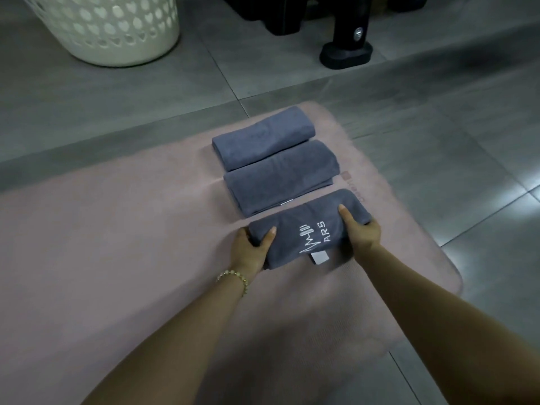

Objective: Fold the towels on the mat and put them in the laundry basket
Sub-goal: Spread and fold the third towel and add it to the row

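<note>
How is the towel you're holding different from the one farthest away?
The held towel shows a white logo and tag; the far towel looks plain. The left hand and right hand grip the held towel; nothing touches the far towel. Both are grey, folded, on the mat.

We list: grey floor tiles [438, 135]; black stand foot [346, 55], bolted, at top right; more black gear [280, 16] behind it.

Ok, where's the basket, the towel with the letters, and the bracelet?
laundry basket [117, 39], head view, on its holey side wall.
towel with letters [308, 229], head view, on its white logo.
bracelet [233, 273], head view, beads on the left wrist.
</note>
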